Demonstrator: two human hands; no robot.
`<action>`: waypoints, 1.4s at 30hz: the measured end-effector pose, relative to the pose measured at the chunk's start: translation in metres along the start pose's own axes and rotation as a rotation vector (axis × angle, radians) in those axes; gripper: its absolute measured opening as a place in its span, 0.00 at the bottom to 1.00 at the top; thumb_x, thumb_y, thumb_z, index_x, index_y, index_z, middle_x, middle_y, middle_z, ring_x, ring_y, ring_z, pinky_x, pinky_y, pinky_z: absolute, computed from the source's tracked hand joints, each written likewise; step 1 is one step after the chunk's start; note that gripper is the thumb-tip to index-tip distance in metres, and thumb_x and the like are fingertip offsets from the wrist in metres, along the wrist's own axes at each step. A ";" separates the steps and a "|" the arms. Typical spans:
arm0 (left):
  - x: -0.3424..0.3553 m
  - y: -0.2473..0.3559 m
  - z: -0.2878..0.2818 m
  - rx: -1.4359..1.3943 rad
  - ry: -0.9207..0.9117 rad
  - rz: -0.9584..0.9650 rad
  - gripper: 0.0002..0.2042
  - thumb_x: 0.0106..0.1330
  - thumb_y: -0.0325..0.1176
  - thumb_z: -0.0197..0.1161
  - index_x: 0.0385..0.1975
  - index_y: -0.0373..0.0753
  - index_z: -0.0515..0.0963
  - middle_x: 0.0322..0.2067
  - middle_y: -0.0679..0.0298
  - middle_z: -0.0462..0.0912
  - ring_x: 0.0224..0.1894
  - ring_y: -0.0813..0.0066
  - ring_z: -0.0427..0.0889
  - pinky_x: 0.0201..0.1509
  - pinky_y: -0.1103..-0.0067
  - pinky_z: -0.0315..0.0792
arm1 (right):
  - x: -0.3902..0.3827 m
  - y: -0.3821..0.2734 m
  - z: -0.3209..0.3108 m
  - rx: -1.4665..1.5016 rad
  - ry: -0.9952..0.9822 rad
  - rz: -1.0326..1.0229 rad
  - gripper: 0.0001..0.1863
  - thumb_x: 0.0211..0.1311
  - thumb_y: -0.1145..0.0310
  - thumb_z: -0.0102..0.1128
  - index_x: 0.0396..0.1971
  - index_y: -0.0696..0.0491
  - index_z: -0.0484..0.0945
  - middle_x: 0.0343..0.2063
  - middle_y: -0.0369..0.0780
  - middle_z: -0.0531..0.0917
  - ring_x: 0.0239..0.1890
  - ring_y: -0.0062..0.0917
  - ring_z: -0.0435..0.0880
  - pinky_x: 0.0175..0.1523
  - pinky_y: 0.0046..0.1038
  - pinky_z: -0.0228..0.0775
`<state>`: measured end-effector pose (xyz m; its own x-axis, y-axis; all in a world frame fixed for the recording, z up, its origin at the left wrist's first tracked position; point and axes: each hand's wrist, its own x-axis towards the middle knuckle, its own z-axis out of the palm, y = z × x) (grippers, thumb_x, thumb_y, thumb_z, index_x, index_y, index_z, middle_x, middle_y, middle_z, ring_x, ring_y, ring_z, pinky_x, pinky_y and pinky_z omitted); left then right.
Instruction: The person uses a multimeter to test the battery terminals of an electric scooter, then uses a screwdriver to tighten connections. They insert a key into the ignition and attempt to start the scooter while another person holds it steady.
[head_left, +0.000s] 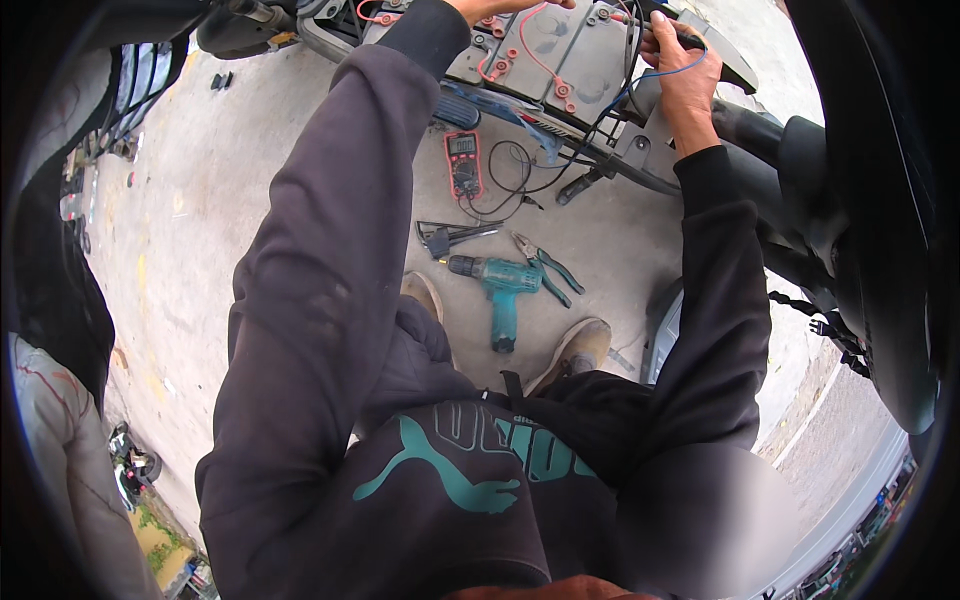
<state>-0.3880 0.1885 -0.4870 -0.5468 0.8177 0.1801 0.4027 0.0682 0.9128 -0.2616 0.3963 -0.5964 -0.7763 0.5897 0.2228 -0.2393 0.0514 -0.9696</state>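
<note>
My left hand is at the top edge over a row of grey batteries. The frame cuts most of it off, so its grip does not show. At the right end of the batteries my right hand is closed around a black rod-like piece, whose exact kind I cannot make out. Black cables and a thin blue wire run beside its fingers. Red wires with ring-shaped red terminal covers link the batteries, which sit in a dark vehicle frame.
On the concrete below lie a red multimeter with coiled black leads, a teal cordless drill, pliers and a set of hex keys. My shoes flank the drill. A black seat-like part rises at the right.
</note>
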 end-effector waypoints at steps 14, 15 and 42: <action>0.005 -0.007 -0.003 -0.002 -0.029 0.064 0.14 0.78 0.36 0.55 0.48 0.30 0.81 0.36 0.64 0.84 0.34 0.79 0.81 0.35 0.80 0.80 | 0.000 -0.007 0.002 -0.204 0.009 -0.097 0.16 0.66 0.60 0.70 0.42 0.59 0.85 0.29 0.36 0.86 0.31 0.16 0.85 0.36 0.18 0.82; 0.005 -0.007 -0.004 0.006 -0.031 0.059 0.14 0.78 0.36 0.55 0.48 0.30 0.81 0.36 0.64 0.84 0.34 0.79 0.81 0.35 0.80 0.80 | 0.000 -0.006 0.001 -0.201 0.003 -0.109 0.16 0.66 0.60 0.70 0.42 0.59 0.85 0.29 0.36 0.87 0.31 0.16 0.85 0.37 0.18 0.82; 0.007 -0.005 -0.001 -0.026 -0.035 0.041 0.15 0.78 0.36 0.55 0.49 0.30 0.81 0.38 0.64 0.85 0.38 0.79 0.82 0.36 0.81 0.80 | 0.024 -0.007 -0.016 -0.086 -0.071 0.223 0.20 0.64 0.60 0.71 0.46 0.60 0.83 0.34 0.41 0.88 0.35 0.25 0.90 0.38 0.21 0.83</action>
<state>-0.3947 0.1935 -0.4899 -0.5043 0.8388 0.2049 0.4050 0.0203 0.9141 -0.2692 0.4227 -0.5857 -0.8442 0.5361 0.0062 -0.0095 -0.0034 -0.9999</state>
